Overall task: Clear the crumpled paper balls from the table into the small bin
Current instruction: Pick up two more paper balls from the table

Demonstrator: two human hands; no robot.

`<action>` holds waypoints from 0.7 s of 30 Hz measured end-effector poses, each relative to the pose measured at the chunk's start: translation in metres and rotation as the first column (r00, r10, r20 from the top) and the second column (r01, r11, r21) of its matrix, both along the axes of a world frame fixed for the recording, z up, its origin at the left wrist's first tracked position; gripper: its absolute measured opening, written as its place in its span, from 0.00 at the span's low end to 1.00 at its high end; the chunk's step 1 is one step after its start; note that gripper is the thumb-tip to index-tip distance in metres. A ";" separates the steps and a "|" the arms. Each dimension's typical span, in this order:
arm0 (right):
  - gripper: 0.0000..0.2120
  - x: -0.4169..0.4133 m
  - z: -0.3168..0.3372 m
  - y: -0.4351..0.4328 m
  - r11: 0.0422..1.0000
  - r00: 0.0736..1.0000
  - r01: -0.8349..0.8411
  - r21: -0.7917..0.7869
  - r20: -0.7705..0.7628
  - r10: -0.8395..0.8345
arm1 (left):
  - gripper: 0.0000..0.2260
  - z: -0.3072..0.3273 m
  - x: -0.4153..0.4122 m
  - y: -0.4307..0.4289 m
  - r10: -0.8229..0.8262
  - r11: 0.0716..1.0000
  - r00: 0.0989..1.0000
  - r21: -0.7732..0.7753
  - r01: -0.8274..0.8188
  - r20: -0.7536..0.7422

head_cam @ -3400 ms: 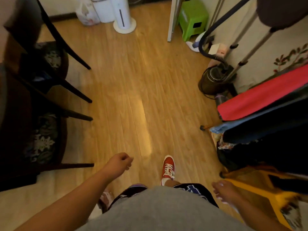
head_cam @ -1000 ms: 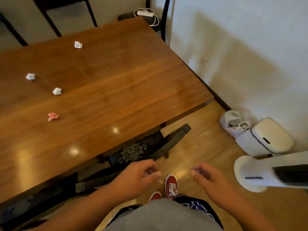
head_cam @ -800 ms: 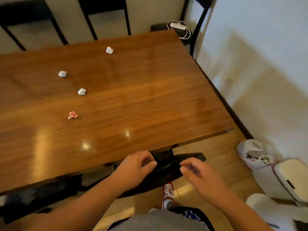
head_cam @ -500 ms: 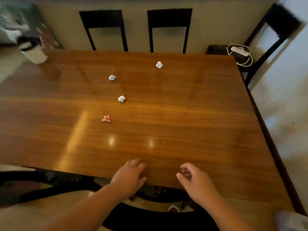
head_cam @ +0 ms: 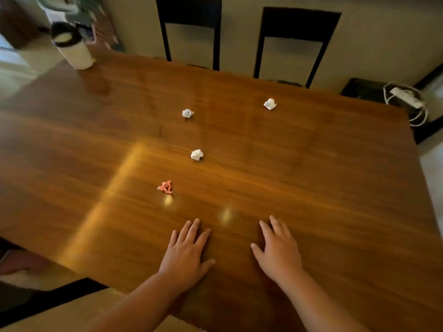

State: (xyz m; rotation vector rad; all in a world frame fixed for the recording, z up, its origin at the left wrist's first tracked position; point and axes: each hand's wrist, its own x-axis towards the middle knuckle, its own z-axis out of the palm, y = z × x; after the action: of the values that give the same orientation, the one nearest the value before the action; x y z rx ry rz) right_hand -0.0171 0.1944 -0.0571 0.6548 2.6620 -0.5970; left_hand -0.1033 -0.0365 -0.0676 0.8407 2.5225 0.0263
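Note:
Several crumpled paper balls lie on the wooden table (head_cam: 311,176): a pink one (head_cam: 165,187) nearest me, a white one (head_cam: 196,154) behind it, another white one (head_cam: 187,113) further back, and a white one (head_cam: 270,104) at the far right. A small white bin (head_cam: 73,47) with a dark rim stands at the table's far left corner. My left hand (head_cam: 187,254) and my right hand (head_cam: 278,250) lie flat on the table near its front edge, fingers spread, holding nothing.
Two black chairs (head_cam: 191,32) (head_cam: 297,44) stand behind the table against the wall. A white power strip with its cable (head_cam: 407,97) lies on a dark seat at the far right. Another chair's dark edge (head_cam: 48,300) shows at the lower left.
I turned from the floor to face the table. Both hands moved from the table's front edge onto its top and flattened out.

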 end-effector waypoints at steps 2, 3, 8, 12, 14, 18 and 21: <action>0.33 -0.024 -0.004 0.011 0.999 1.000 -0.005 0.043 -0.024 0.006 | 0.36 -0.007 -0.026 0.015 0.014 0.999 0.999 0.035 -0.013 -0.032; 0.33 -0.037 -0.006 0.016 0.998 0.999 -0.007 0.059 -0.034 0.009 | 0.36 -0.010 -0.038 0.024 0.024 0.998 0.998 0.057 -0.021 -0.051; 0.31 -0.102 -0.010 0.045 0.996 0.997 -0.015 0.092 -0.070 0.021 | 0.36 -0.024 -0.101 0.062 0.190 0.963 0.962 0.226 -0.145 -0.196; 0.30 -0.143 -0.011 0.068 0.991 0.994 -0.020 0.135 -0.107 0.035 | 0.31 -0.030 -0.148 0.091 0.356 0.875 0.904 0.424 -0.233 -0.238; 0.30 -0.161 -0.012 0.078 0.985 0.991 -0.038 0.166 -0.124 0.059 | 0.30 -0.032 -0.170 0.102 0.415 0.843 0.871 0.472 -0.258 -0.263; 0.29 -0.192 -0.016 0.102 0.981 0.986 -0.037 0.192 -0.155 0.067 | 0.26 -0.036 -0.209 0.118 0.532 0.800 0.813 0.456 -0.390 -0.237; 0.28 -0.218 -0.018 0.123 0.984 0.975 -0.011 0.177 -0.216 0.050 | 0.19 -0.040 -0.221 0.130 0.516 0.793 0.819 0.502 -0.346 -0.250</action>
State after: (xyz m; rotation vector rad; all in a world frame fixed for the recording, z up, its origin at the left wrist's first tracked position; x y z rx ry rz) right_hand -0.2348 0.3175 -0.0755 0.6256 2.9519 -0.4531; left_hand -0.3243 0.0934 -0.1077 0.4006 3.0936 0.6737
